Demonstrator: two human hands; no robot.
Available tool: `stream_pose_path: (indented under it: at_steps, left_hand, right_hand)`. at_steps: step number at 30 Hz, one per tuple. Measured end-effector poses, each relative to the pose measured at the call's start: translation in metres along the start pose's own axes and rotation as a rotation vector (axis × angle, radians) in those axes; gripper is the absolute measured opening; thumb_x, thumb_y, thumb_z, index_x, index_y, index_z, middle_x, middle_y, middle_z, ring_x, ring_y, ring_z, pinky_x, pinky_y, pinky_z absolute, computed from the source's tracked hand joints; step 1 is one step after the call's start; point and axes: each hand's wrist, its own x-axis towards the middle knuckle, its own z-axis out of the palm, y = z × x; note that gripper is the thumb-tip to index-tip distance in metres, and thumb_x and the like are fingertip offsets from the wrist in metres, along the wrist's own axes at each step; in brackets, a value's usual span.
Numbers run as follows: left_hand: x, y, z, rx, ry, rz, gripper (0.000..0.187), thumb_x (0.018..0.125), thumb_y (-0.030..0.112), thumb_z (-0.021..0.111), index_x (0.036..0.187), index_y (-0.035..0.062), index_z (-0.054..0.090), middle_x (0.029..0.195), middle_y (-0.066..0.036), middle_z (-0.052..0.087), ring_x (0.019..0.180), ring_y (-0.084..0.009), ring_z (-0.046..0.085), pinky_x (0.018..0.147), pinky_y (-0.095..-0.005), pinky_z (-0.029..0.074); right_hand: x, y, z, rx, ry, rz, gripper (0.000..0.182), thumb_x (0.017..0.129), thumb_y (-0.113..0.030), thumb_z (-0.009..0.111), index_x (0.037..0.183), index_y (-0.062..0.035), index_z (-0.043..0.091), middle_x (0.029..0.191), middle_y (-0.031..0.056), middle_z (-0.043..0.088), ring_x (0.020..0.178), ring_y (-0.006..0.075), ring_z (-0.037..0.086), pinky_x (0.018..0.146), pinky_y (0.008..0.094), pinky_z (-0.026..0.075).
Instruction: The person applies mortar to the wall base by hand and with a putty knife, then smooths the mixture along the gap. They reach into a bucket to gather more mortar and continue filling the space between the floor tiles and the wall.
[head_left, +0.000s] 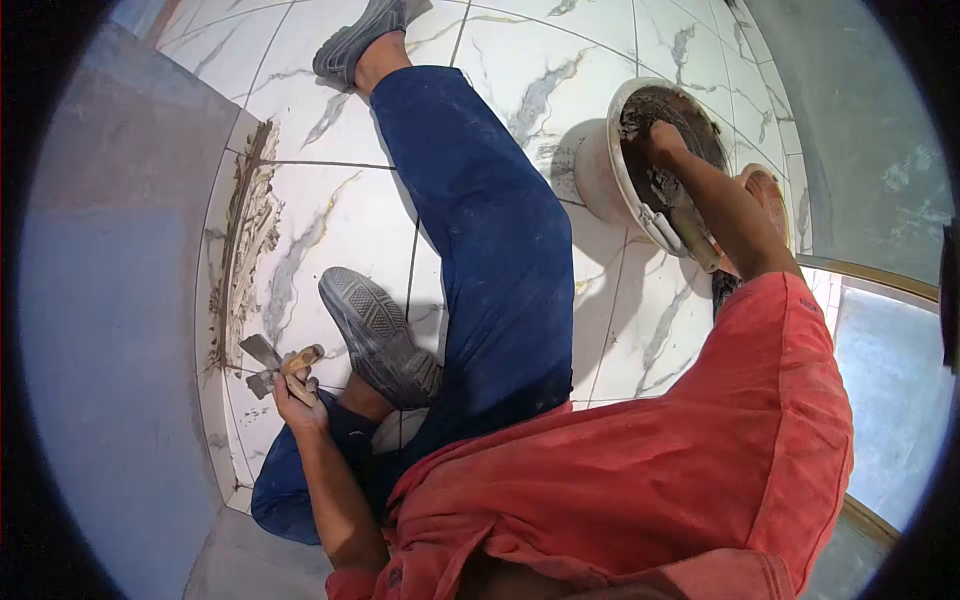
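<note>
At the lower left, my left hand (299,406) is closed around two putty knives. One putty knife (262,351) has a grey blade pointing up and left; the wooden handle of the other shows by my fingers, and its smeared blade (261,384) sits just below. My right hand (667,142) reaches down into a white bucket (596,172) at the upper right. Grey wet mortar (662,187) coats the inside of this bucket. The fingers of that hand are hidden, so whether they hold anything does not show. A tool handle (694,238) leans over the bucket's near rim.
Marbled white floor tiles (530,85) spread under my legs. Along the left wall base (212,270) runs a strip of rough mortar (250,235). A second container (768,196) stands behind my right forearm. My shoe (375,330) rests near the putty knives.
</note>
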Motion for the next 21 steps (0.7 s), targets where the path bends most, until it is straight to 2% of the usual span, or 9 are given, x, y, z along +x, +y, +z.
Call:
stream_pose_path:
  at_steps: [1,4,7,10,13,16,19,21]
  left_hand:
    - [0.002,-0.001,-0.002,0.005,-0.013,0.004,0.044,0.103,0.033,0.039,0.125,-0.0041,0.049,0.11,-0.016,0.061,0.078,-0.0147,0.056,0.054,-0.0235,0.044]
    - [0.005,-0.003,-0.011,0.016,-0.044,0.014,0.045,0.103,0.032,0.04,0.126,-0.0045,0.052,0.109,-0.013,0.064,0.081,-0.0148,0.06,0.054,-0.0233,0.044]
    - [0.004,-0.002,-0.013,0.011,-0.049,0.018,0.045,0.103,0.032,0.04,0.126,-0.0052,0.052,0.109,-0.013,0.063,0.08,-0.0143,0.059,0.054,-0.0229,0.044]
    - [0.002,-0.002,-0.009,0.006,-0.034,0.019,0.045,0.103,0.032,0.04,0.126,-0.0057,0.052,0.107,-0.013,0.062,0.079,-0.0142,0.058,0.054,-0.0227,0.044]
    - [0.001,-0.001,-0.004,0.01,-0.034,0.01,0.045,0.103,0.031,0.04,0.125,-0.0061,0.052,0.105,-0.013,0.061,0.078,-0.0142,0.056,0.054,-0.0228,0.044]
    - [-0.001,0.001,0.001,0.017,-0.041,0.014,0.045,0.103,0.031,0.039,0.125,-0.0063,0.052,0.104,-0.013,0.061,0.078,-0.0141,0.055,0.054,-0.0232,0.044]
    - [-0.001,0.001,0.001,0.033,-0.045,0.008,0.045,0.103,0.031,0.038,0.126,-0.0057,0.05,0.106,-0.014,0.06,0.078,-0.0145,0.055,0.055,-0.0237,0.045]
    - [0.0,0.001,-0.003,0.025,-0.053,-0.006,0.046,0.104,0.032,0.037,0.129,-0.0048,0.047,0.11,-0.016,0.059,0.079,-0.0155,0.054,0.055,-0.0241,0.046]
  right_hand:
    - [-0.004,-0.006,-0.007,-0.002,0.068,-0.02,0.037,0.083,-0.035,0.064,0.083,0.001,0.07,0.085,0.0252,0.067,0.085,0.0379,0.068,0.077,0.0438,0.054]
    - [-0.011,-0.027,-0.026,0.141,-0.043,0.13,0.038,0.081,-0.036,0.066,0.084,0.0016,0.07,0.086,0.0258,0.067,0.089,0.0382,0.067,0.079,0.0442,0.054]
    - [-0.027,-0.046,-0.045,0.046,-0.011,0.061,0.04,0.081,-0.037,0.067,0.085,0.0028,0.069,0.089,0.0256,0.068,0.09,0.0394,0.067,0.08,0.0447,0.054]
    - [-0.014,-0.023,-0.02,-0.064,-0.034,0.024,0.038,0.08,-0.034,0.067,0.084,0.0037,0.069,0.089,0.0255,0.068,0.09,0.0399,0.067,0.08,0.0449,0.054]
    - [-0.009,-0.007,-0.008,-0.196,-0.131,-0.025,0.033,0.08,-0.029,0.066,0.084,0.0041,0.069,0.088,0.0256,0.068,0.088,0.0402,0.067,0.079,0.0454,0.054]
    - [-0.021,-0.009,-0.018,-0.136,-0.112,-0.008,0.023,0.079,-0.02,0.064,0.084,0.0022,0.07,0.088,0.0247,0.068,0.087,0.0396,0.067,0.079,0.0454,0.054]
    - [-0.029,-0.015,-0.029,-0.158,-0.224,-0.002,0.016,0.076,-0.006,0.062,0.089,0.0016,0.07,0.096,0.0236,0.069,0.094,0.0375,0.068,0.082,0.044,0.055]
    - [-0.035,-0.018,-0.036,-0.255,-0.258,-0.105,0.016,0.077,-0.009,0.062,0.088,0.0,0.071,0.095,0.0202,0.07,0.093,0.0356,0.069,0.079,0.0431,0.056]
